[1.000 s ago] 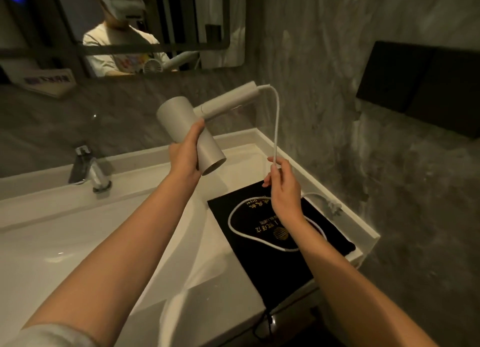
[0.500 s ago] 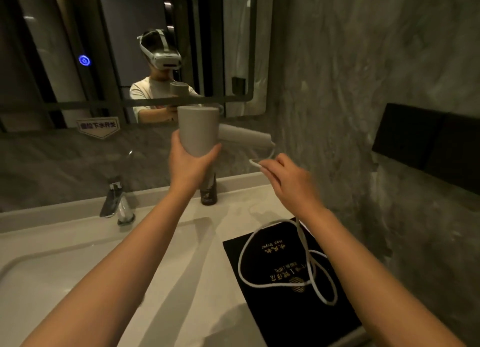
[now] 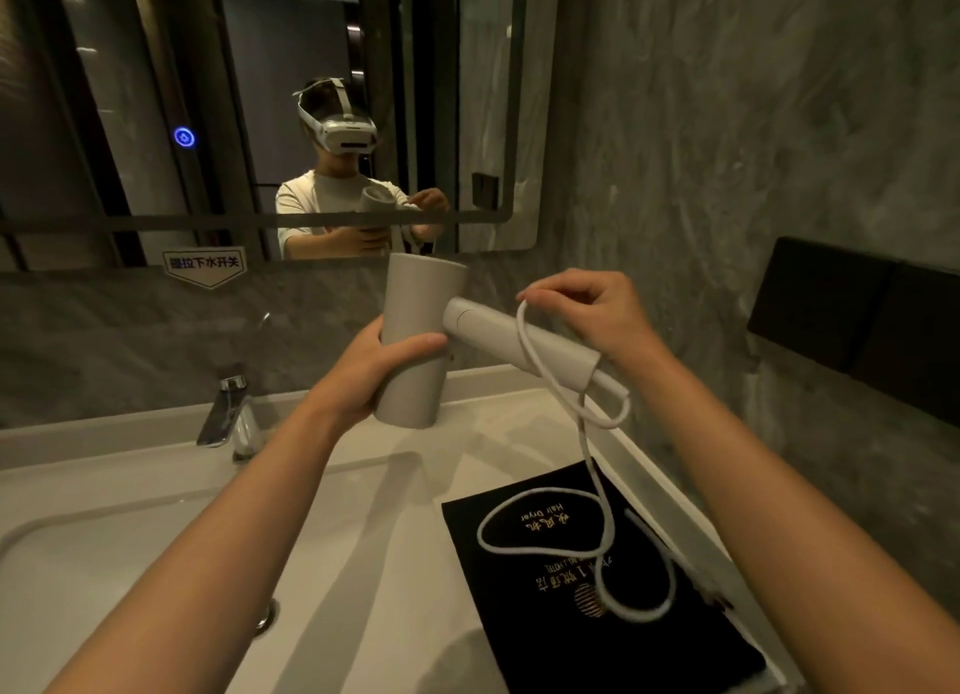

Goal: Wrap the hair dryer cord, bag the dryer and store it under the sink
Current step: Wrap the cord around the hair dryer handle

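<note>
The hair dryer (image 3: 415,340) hung in the air above the far edge of the white counter (image 3: 363,563), between both hands. The left hand (image 3: 374,366) was closed around its smooth, matte grey barrel, which stood nearly upright. The right hand (image 3: 587,314), just above the tube-shaped handle, pinched the white cord (image 3: 524,345) between curled fingers. The cord crossed over the handle, looped near its end, and dropped in loose coils onto the black cloth bag (image 3: 597,641) lying flat on the near right of the counter. Gold lettering on the bag read "Hair Dryer". To the far left stood a shiny metal tap (image 3: 223,412), beside the sink (image 3: 104,537).
</note>
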Tool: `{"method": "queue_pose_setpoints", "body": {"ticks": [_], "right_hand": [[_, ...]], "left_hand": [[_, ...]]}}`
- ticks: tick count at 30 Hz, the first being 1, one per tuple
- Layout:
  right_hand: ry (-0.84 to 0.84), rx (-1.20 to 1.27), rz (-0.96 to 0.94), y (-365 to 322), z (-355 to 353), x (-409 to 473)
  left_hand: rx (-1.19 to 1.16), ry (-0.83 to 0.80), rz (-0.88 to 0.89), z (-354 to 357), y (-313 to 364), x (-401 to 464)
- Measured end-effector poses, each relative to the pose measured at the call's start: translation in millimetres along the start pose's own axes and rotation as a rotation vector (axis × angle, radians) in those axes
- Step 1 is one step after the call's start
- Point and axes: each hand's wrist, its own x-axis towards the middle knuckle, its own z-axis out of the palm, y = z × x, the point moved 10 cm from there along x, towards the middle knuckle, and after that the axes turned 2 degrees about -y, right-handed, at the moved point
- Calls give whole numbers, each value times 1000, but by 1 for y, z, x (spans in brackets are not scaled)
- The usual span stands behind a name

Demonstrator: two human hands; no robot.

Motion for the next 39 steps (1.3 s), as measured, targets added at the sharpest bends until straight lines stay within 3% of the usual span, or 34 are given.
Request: {"method": "queue_pose_setpoints", "body": {"ticks": [5,8,10,14,18,24,28,33,39], "right_hand": [[124,298,160,31,11,-11],[194,59,374,59,21,-23],[220,-29,249,49,21,-19],[43,-132,166,34,33,-25],[-17,-267,148,20,14,-29],[-154,-359,46,-21,6,-24],[-113,-382,-41,-40,2,-3],[-137,-493,-54,-46,-7,19],[-233,-673,-3,-41,-4,14]], "left_hand": [[-235,-14,6,30,7,8],[-308,95,-1,37,9,12],[-301,218,21,35,13,13],[-311,449,103,17,26,12],[-46,577,190,-12,47,9],[281,536,255,-27,61,6],[452,354,305,-10,68,5],[368,143,260,-7,64,3],[369,88,226,-22,69,-3]]}}
